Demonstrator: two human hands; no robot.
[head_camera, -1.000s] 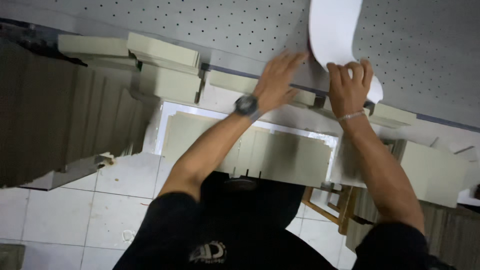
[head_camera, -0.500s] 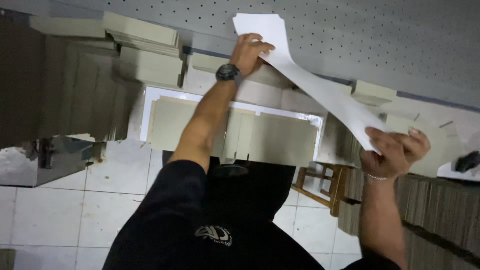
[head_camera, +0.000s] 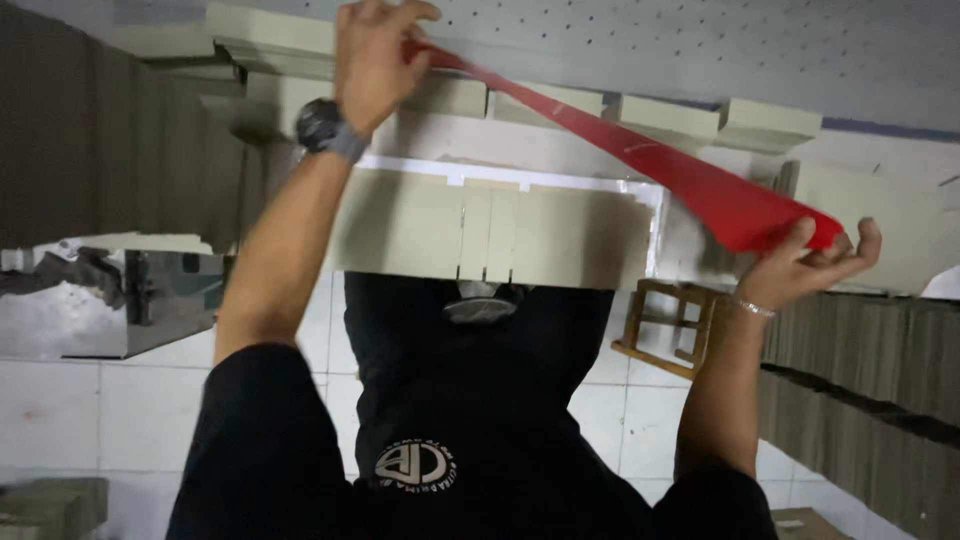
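Note:
A long sheet (head_camera: 680, 170), red on the side now facing me, stretches between my two hands above the workbench. My left hand (head_camera: 372, 55), with a dark wristwatch, grips its far end near the perforated grey table (head_camera: 700, 50). My right hand (head_camera: 815, 255), wearing a thin bracelet, holds the near end from below at the right. Under the sheet lies a row of pale cardboard panels (head_camera: 490, 230) on a white board.
Small stacks of pale cardboard blocks (head_camera: 660, 115) line the edge of the perforated table. Tall stacks of brown cardboard (head_camera: 100, 140) stand at left and a second stack of brown cardboard (head_camera: 870, 350) at right. A wooden stool (head_camera: 670, 325) sits on the white tiled floor.
The sheet has turned over from its white side to its red side. My left hand moved left and up, and my right hand swung down to the right with the sheet's other end.

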